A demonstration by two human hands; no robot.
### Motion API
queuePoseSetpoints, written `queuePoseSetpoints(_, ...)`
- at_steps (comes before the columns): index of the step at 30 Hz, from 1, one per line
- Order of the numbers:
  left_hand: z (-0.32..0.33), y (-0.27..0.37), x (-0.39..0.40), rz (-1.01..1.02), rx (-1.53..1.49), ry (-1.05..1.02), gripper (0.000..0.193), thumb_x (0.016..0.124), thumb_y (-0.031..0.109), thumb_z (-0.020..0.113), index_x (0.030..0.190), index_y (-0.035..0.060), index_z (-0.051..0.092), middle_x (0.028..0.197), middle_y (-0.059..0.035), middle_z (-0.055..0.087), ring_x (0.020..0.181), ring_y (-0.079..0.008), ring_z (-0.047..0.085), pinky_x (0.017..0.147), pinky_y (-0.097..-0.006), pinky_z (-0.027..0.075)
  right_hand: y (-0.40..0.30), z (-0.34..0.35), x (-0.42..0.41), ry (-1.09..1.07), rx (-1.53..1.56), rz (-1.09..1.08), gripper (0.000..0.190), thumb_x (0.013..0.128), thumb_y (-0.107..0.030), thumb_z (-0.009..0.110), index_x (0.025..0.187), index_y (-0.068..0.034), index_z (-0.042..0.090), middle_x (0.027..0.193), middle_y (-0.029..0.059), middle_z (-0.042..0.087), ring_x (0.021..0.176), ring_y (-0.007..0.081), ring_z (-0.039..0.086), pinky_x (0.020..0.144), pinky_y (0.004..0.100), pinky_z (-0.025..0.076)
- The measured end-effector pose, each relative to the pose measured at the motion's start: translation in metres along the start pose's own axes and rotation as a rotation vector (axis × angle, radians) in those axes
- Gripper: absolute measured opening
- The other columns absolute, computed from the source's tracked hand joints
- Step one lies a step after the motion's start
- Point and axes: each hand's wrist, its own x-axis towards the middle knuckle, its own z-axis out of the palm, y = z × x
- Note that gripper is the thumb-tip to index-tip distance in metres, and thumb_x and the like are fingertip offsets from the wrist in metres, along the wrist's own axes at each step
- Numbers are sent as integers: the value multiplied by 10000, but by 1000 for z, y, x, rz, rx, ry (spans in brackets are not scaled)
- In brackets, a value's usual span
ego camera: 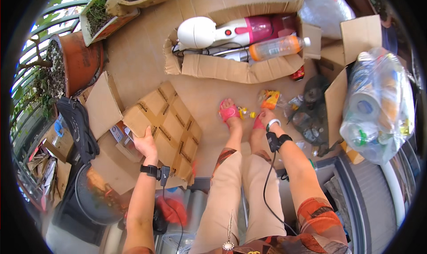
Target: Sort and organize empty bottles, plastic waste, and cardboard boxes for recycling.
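Note:
My left hand (146, 144) grips the edge of a cardboard box (166, 117) crossed with printed brown tape, thumb on top and fingers hidden behind the panel. Left of it, an open flap (102, 105) stands up, with small cartons (121, 134) in the gap between. My right hand (268, 117) hangs low over my right foot, its fingers close together and partly hidden. Just beyond it lies an orange and yellow plastic packet (271, 99). Between my feet is a small bottle with a yellow cap (246, 112). I cannot tell whether the right fingers touch anything.
Ahead, a long open carton (213, 67) holds a white and pink appliance (233, 30) and an orange-labelled bottle (277, 48). At right are a dark mesh bag (312, 120) and a clear bag of bottles (377, 107). A terracotta pot (81, 62) and black bag (78, 127) stand left.

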Motion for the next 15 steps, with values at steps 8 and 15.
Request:
queuePoseSetpoints(8,6,-6,-7,-79,30,57,413,708,221,714,1032,26,549,912,-215,636,867,-377,604,751,-419,471,-148,-169,-13,528,-348,-636,142,736,-51,567,871,-91,550,885,129,557,871,328,542,700,406,449)
queuePoseSetpoints(15,8,-8,-4,-58,90,50,423,704,281,698,1025,51,546,894,-195,642,844,-385,606,724,-458,472,-194,-244,68,562,-1242,-548,331,857,-123,408,1175,-134,502,1198,44,528,1239,224,392,1058,545,152)
